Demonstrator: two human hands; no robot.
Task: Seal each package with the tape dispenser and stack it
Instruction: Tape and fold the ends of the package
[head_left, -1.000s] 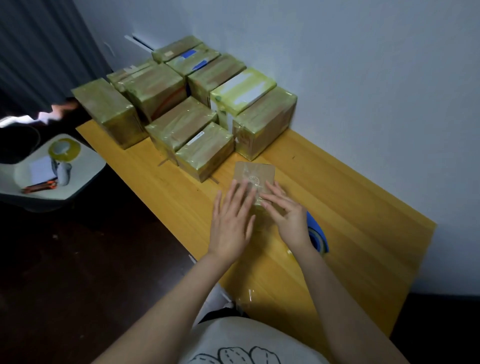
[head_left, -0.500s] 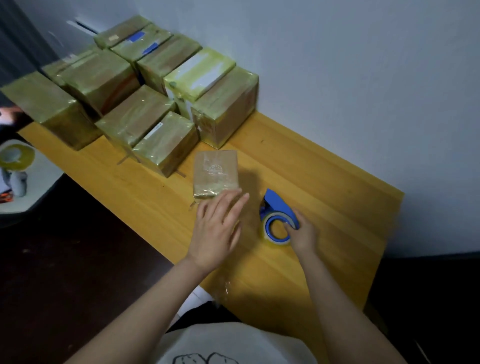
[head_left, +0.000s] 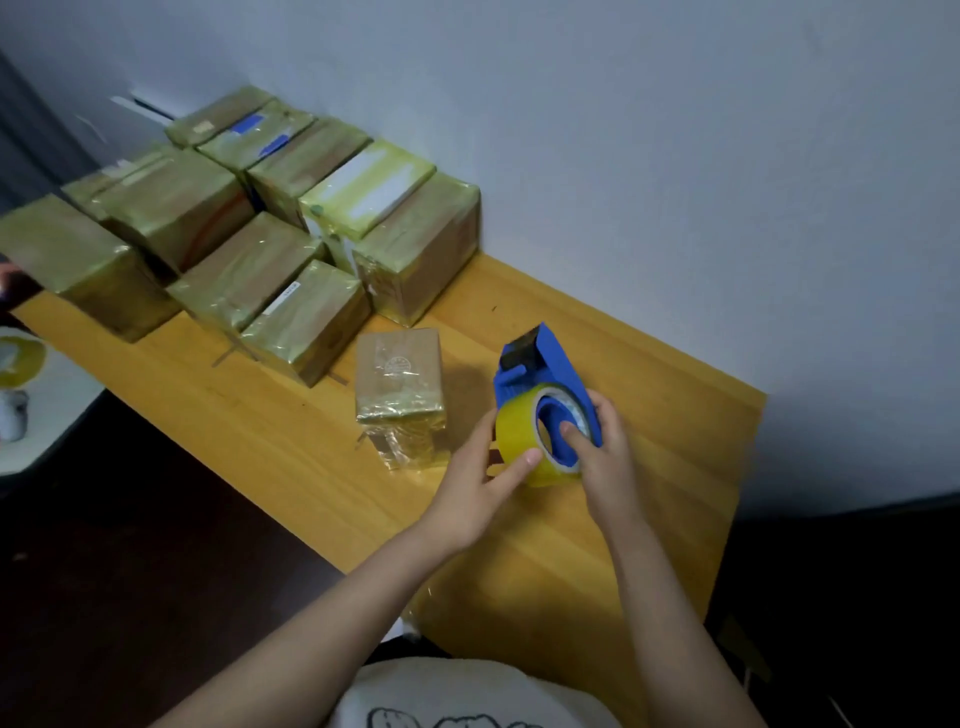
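Now your right hand (head_left: 605, 457) grips the blue tape dispenser (head_left: 545, 364) from the side, one finger hooked into the core, cutter end pointing away from you. Your left hand (head_left: 478, 493) pinches the yellow tape roll (head_left: 517, 431) between thumb and forefinger. Just left of the dispenser, the small brown package (head_left: 400, 374) sits on the wooden table (head_left: 649, 467), its near end wrapped in tape. Sealed packages (head_left: 249, 223) crowd the far left end, against the pale wall (head_left: 675, 156).

You're wearing a white fabric top (head_left: 467, 691) with a black line-drawn print of rounded shapes (head_left: 410, 719) on the chest, cut off by the lower edge. Your forearms are bare down to your left hand (head_left: 467, 493) and right hand (head_left: 608, 460).
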